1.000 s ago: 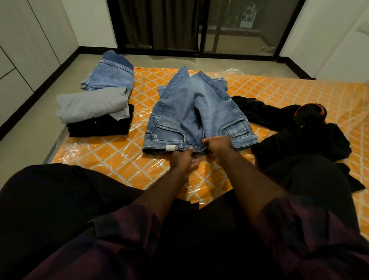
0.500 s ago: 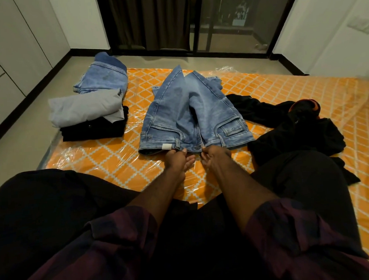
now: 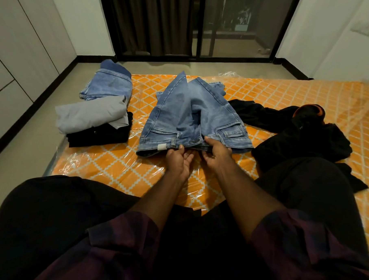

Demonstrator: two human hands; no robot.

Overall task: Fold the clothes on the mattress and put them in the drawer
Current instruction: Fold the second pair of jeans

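- Mattress flat on the floor, orange with a white lattice, clear wrap crinkling over it.
- Dead centre: jeans, light blue, waistband at the near side, legs doubled over the seat.
- Left edge: black fold on the mattress, grey fold stacked on top.
- Just beyond that stack, at the far left corner: folded jeans.
- Right of centre: a loose black heap, unfolded, orange lining showing, one end touching the centre jeans.
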